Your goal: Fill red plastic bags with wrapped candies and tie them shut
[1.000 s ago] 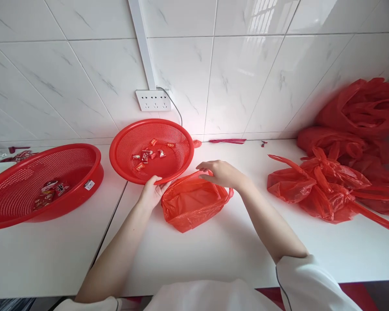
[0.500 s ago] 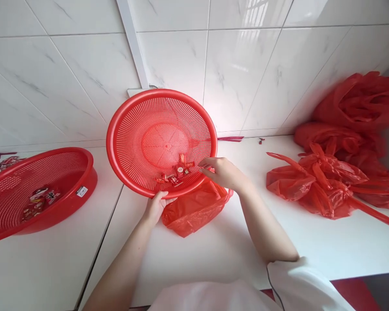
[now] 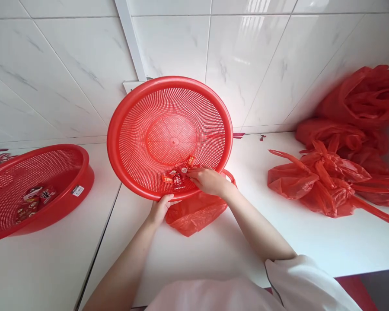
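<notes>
Bare white counter along the near edge and out to the right, open as far as the heap of red bags lying well apart at the right. At the left, past a seam in the top, a second red basket with a few wrapped sweets inside. Between these, a red mesh basket tipped steeply up, open side toward the camera. Grasped at its lower rim by the left hand, thumb over the lip. Inside, at the low side, a small cluster of wrapped candies, with the right hand reaching in, fingertips on them. Possibly pinching one, but too small to tell. Just beneath the lower rim and the right wrist, a red plastic bag lying on the counter, one handle loop showing beside the wrist. Close behind, a tiled wall, white, marble-veined and glossy with window glare.
</notes>
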The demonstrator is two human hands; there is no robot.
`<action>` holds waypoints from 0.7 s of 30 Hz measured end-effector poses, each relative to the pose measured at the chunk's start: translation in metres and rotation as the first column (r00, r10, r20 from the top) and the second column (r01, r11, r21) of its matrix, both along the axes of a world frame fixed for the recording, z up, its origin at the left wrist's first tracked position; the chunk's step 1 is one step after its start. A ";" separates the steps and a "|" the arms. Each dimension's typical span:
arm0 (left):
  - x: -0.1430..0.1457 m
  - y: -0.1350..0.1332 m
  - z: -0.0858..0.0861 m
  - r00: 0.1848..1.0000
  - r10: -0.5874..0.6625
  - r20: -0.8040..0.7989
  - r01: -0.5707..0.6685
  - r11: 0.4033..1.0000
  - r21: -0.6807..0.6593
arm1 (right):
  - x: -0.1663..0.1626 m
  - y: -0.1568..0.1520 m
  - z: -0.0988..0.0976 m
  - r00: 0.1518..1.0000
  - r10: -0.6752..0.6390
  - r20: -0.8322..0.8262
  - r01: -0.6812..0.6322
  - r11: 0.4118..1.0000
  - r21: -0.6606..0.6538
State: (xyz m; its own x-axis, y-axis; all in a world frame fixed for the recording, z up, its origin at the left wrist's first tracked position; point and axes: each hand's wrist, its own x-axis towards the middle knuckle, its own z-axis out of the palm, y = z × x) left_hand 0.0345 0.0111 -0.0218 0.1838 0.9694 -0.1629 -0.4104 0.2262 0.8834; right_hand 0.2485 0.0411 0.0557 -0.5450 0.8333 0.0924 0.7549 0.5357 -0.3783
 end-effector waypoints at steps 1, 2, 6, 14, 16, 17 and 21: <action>0.000 0.000 -0.001 1.000 0.007 0.000 -0.007 1.000 0.002 | 0.001 -0.001 0.001 1.000 -0.004 -0.001 0.004 1.000 -0.016; 0.000 0.001 -0.003 1.000 0.006 0.001 -0.006 1.000 0.004 | 0.003 -0.002 0.003 1.000 -0.005 -0.007 0.005 0.999 -0.032; -0.003 0.004 -0.009 1.000 -0.004 -0.015 0.004 1.000 -0.001 | 0.014 -0.007 0.012 0.996 0.006 -0.088 -0.010 0.999 -0.039; -0.004 0.000 -0.009 0.998 -0.007 -0.059 0.007 1.000 0.002 | 0.016 0.005 -0.008 0.991 -0.094 -0.100 0.100 0.993 0.061; -0.003 -0.001 -0.008 0.998 -0.014 -0.067 0.014 1.000 -0.004 | 0.012 0.010 -0.020 0.993 -0.111 -0.050 0.116 0.988 0.105; -0.003 -0.001 -0.007 0.998 -0.017 -0.061 0.017 1.000 -0.001 | 0.011 0.012 -0.025 0.992 -0.123 -0.015 0.124 0.985 0.118; -0.002 0.000 -0.005 1.000 0.003 -0.017 -0.004 1.000 -0.016 | 0.011 0.015 -0.031 0.991 -0.096 0.098 0.088 0.993 0.075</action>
State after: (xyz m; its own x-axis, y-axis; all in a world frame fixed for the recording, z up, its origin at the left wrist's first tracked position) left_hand 0.0327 0.0113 -0.0271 0.1775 0.9672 -0.1815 -0.3964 0.2391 0.8864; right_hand 0.2592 0.0559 0.0251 -0.4759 0.8737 0.1009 0.8347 0.4849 -0.2611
